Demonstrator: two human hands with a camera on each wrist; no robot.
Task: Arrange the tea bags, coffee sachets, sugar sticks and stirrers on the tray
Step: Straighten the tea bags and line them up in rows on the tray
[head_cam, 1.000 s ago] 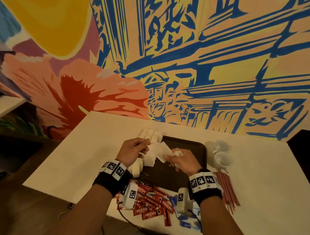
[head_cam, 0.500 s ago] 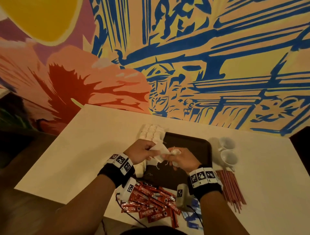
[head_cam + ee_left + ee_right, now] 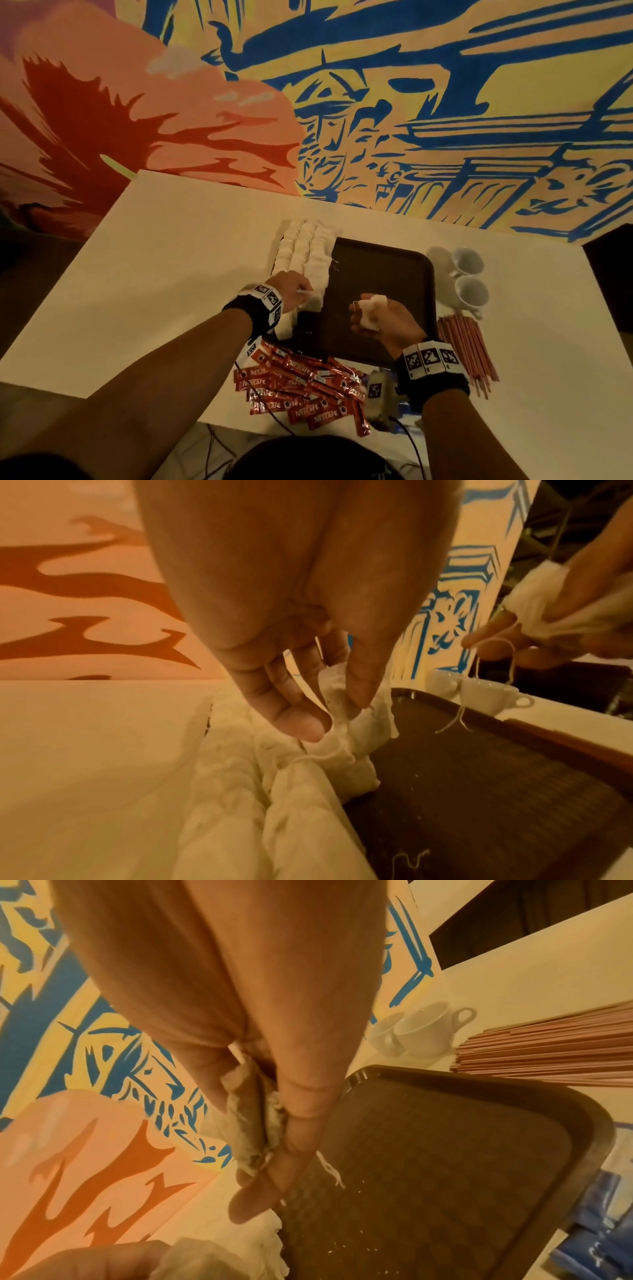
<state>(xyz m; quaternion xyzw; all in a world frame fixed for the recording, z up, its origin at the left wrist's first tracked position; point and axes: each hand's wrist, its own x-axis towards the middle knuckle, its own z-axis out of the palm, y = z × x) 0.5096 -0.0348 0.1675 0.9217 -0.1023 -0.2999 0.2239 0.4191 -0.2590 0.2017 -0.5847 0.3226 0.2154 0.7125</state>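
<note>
A dark brown tray (image 3: 387,274) lies on the white table. Rows of white tea bags (image 3: 301,250) line its left edge. My left hand (image 3: 306,296) pinches one tea bag (image 3: 342,718) at the near end of those rows (image 3: 274,818). My right hand (image 3: 366,315) hovers over the tray's middle and grips a small bunch of tea bags (image 3: 371,308), squeezed between its fingers (image 3: 253,1131), with strings dangling. Red coffee sachets (image 3: 301,390) are heaped in front of the tray. Pink stirrers (image 3: 466,349) lie to its right. Blue sugar sticks (image 3: 589,1231) sit at the near right corner, mostly hidden by my wrist.
Two white cups (image 3: 467,277) stand right of the tray, beyond the stirrers. A painted wall rises just behind the table. Bare tabletop (image 3: 171,274) stretches to the left, and cables hang off its near edge. Crumbs and a loose thread lie on the tray floor (image 3: 479,791).
My hands were together over the tray, working on one tea bag. They have parted: the left went to the rows with a bag, the right stayed over the tray.
</note>
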